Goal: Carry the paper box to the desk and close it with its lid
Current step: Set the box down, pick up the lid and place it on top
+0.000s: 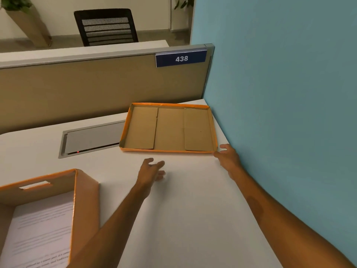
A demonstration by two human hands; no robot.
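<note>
The orange paper box (85, 192) stands open on the white desk (183, 209) at the lower left, with printed sheets inside. Its orange lid (168, 128) lies upside down at the desk's far right corner, brown inside facing up. My left hand (152, 169) hovers open over the desk, a short way in front of the lid's near edge and apart from it. My right hand (228, 157) is open at the lid's near right corner, fingertips at or touching that corner; I cannot tell if it grips.
A grey cable hatch (90, 140) is set into the desk left of the lid. A tan partition (87, 89) with a "438" sign closes the far side. A blue wall (280, 113) runs along the right. A black chair stands beyond the partition.
</note>
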